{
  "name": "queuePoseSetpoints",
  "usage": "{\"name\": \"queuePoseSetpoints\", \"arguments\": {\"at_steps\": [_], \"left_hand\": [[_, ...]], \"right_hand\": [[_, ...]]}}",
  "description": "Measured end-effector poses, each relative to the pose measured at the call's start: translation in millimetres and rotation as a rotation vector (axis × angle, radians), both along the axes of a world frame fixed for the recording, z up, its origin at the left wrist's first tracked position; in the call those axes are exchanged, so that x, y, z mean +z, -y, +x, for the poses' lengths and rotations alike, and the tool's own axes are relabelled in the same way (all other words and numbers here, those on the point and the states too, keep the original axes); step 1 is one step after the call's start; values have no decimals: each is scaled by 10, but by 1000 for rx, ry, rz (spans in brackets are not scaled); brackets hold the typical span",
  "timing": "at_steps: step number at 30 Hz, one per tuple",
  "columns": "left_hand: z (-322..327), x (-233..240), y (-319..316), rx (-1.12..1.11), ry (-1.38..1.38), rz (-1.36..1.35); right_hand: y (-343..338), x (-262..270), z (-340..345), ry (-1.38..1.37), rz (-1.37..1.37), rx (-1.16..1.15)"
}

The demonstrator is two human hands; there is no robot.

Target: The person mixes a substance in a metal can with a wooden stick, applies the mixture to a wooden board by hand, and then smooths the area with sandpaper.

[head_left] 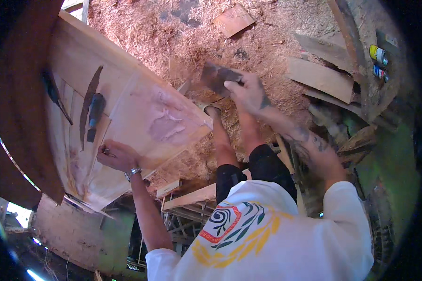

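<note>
My right hand [248,91] grips a dark flat rectangular piece [216,79], blurred, in the air beyond the corner of a pale wooden panel [133,130]. Over the panel's near left part is my left hand [117,156], fingers curled around a small thing too hidden to name. A pinkish patch of smeared paste [167,123] lies on the panel towards its right corner. Just past my left hand lie a dark-handled tool [96,112] and a long, narrow dark blade or strip [89,102]. Another dark-handled tool with a thin shaft [54,91] is farther left.
A large curved dark board [17,98] rises along the left. Wood shavings [133,28] cover the ground, with a square wooden offcut [234,21] on them. Wooden boards [320,77] and two cans [378,55] are at the right. A wooden beam [191,196] lies near my legs.
</note>
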State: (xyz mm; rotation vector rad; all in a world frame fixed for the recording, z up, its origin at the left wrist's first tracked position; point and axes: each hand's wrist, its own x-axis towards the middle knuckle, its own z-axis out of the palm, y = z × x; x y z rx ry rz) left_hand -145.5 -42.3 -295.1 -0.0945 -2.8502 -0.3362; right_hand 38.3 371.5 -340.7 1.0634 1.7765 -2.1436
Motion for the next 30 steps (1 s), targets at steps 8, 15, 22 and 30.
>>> {"name": "queuePoseSetpoints", "arguments": {"at_steps": [8,15,22,30], "left_hand": [[13,-51,152,39,-22,126],[5,-119,79,6,-85,104],[49,69,-108,41,2,164],[8,68,-22,19,-13,16]], "right_hand": [[64,415,297,-1,-412,-257],[456,1039,143,-128,269,-57],[969,1017,131,-430,643,238],[945,884,8,-290,686,377]]}}
